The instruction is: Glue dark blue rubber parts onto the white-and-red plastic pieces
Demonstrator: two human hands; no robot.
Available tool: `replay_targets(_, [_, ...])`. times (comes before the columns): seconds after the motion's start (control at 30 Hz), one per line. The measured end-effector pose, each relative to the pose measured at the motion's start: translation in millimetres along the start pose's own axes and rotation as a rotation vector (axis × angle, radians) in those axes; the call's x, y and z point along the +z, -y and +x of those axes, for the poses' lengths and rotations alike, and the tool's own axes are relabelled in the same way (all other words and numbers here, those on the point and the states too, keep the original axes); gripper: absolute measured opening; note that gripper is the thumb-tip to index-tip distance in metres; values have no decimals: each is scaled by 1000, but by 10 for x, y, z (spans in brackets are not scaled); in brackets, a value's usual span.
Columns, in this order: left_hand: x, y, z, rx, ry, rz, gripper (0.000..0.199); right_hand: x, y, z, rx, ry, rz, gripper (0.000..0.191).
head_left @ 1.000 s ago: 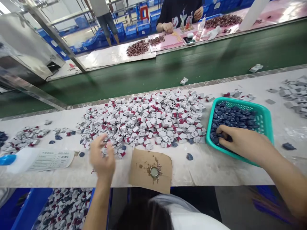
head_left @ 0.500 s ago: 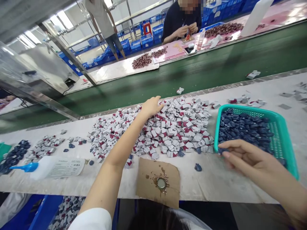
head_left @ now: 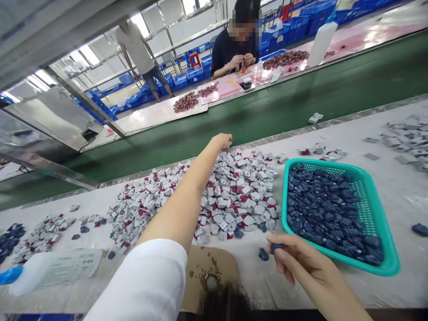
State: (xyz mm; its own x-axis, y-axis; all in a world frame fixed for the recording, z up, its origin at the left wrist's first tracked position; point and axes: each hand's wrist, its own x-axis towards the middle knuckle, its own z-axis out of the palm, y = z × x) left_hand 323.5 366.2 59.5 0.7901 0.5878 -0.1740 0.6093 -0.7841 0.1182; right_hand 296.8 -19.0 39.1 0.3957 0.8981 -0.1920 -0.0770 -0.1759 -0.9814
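in the head view, my right hand (head_left: 297,263) pinches a dark blue piece (head_left: 276,248) between thumb and fingers, just outside the green basket (head_left: 390,249), which is heaped with more dark blue pieces. my left hand (head_left: 224,141) reaches past the white-and-red pile (head_left: 244,191) to the belt's edge, its fingers curled around a small pale piece (head_left: 230,143).

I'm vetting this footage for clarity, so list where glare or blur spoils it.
Head view: the windows blow out to white at upper left; bright reflections streak the far pink worktop; the dark hair is blurred at the bottom edge; small print on the bottle label is too soft to read; the right hand looks fairly sharp.
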Motion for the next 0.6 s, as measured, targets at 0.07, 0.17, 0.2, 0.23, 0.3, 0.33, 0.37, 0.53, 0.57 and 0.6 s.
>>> replay_targets(0.07, [-2,-25,-46,0,-31,-20,24,1,-37,-4,11,65,10,37])
replay_targets(0.17, [-104,-28,-246,12,-135,-74,24,97,-104,-49,27,168,-32,33])
replay_targets(0.2, [-146,-18,-369,22,-189,-99,24,149,-136,-73,15,198,-75,31])
replay_targets(0.23, [-181,-4,-530,38,-250,-143,24,205,-173,-99,-17,232,-136,28])
replay_targets(0.3, [-212,29,-976,71,-373,-306,24,323,-254,-154,-125,293,-297,24])
replay_targets(0.33, [-200,39,-1258,77,-423,-424,25,381,-293,-179,-194,322,-392,23])
replay_targets(0.37, [-169,42,-1569,69,-467,-561,26,438,-327,-200,-266,357,-484,21])
replay_targets(0.53, [264,-92,-3175,-207,-661,-1171,40,698,-399,-208,-439,506,-733,18])
replay_targets(0.57, [387,-136,-3430,-297,-690,-1263,45,747,-401,-192,-451,525,-753,18])
replay_targets(0.6, [513,-180,-3648,-388,-702,-1347,49,793,-402,-172,-466,544,-781,19])
